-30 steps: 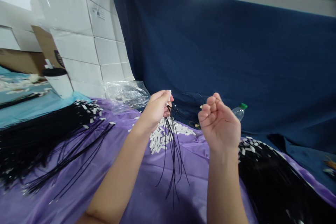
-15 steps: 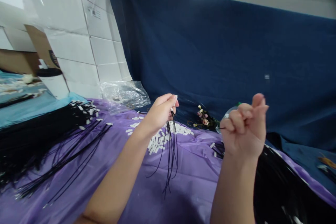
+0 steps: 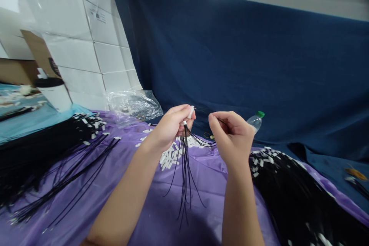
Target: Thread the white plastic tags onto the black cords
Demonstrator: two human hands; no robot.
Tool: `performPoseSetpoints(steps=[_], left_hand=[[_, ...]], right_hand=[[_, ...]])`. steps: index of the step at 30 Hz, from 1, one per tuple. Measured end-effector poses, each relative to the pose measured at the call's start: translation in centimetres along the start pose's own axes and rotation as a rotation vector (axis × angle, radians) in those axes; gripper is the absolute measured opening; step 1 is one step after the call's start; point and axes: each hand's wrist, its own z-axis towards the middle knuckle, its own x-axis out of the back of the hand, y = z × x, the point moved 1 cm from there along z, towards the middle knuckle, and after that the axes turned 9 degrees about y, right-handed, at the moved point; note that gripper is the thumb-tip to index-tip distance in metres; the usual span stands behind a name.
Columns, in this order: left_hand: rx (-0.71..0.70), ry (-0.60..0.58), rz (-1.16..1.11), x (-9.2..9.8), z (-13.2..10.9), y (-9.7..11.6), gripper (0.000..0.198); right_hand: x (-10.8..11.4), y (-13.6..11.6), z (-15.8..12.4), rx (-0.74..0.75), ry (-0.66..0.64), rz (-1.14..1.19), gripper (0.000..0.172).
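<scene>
A left hand [image 3: 170,127] pinches a white tag [image 3: 191,112] above dangling black cords [image 3: 184,169], some curving into the right hand [image 3: 233,134], over a purple cloth [image 3: 161,211] strewn with white pieces [image 3: 168,159]. Cord bundles [image 3: 54,144] flank both arms; a green-capped bottle [image 3: 256,121] sits before a blue curtain [image 3: 230,57].

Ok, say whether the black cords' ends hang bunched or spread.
Spread: below the left hand, the black cords fan apart toward their tips.
</scene>
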Motion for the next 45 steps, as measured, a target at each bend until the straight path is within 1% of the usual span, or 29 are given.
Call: performPoseSetpoints(steps=[5, 12, 22, 29, 31, 34, 37, 41, 45], left_hand=[[0.005, -0.008, -0.023, 0.00, -0.02, -0.03, 0.027], [0.016, -0.022, -0.065, 0.19, -0.01, -0.05, 0.026], [0.025, -0.030, -0.087, 0.31, -0.02, 0.06, 0.026], [0.081, -0.088, -0.158, 0.61, 0.19, -0.24, 0.028], [0.072, -0.086, -0.141, 0.59, 0.15, -0.17, 0.027], [0.033, -0.074, -0.043, 0.43, -0.02, 0.07, 0.028], [-0.014, -0.037, 0.073, 0.23, -0.17, 0.22, 0.029], [-0.040, -0.011, 0.131, 0.10, -0.24, 0.19, 0.029], [-0.056, -0.020, 0.144, 0.11, -0.33, 0.21, 0.030]], right_hand=[[0.19, -0.35, 0.08, 0.047, -0.039, 0.005, 0.010], [0.21, -0.44, 0.26, 0.126, -0.031, 0.022, 0.009], [0.34, -0.55, 0.23, 0.144, -0.064, 0.001, 0.009], [0.51, -0.63, 0.32, 0.208, -0.117, -0.012, 0.010], [0.52, -0.64, 0.30, 0.202, -0.113, -0.031, 0.010], [0.57, -0.64, 0.32, 0.198, -0.036, -0.091, 0.010], [0.56, -0.72, 0.35, 0.257, 0.025, -0.172, 0.012], [0.29, -0.89, 0.25, 0.351, 0.043, -0.213, 0.014], [-0.07, -0.81, 0.02, 0.394, 0.033, -0.243, 0.012]])
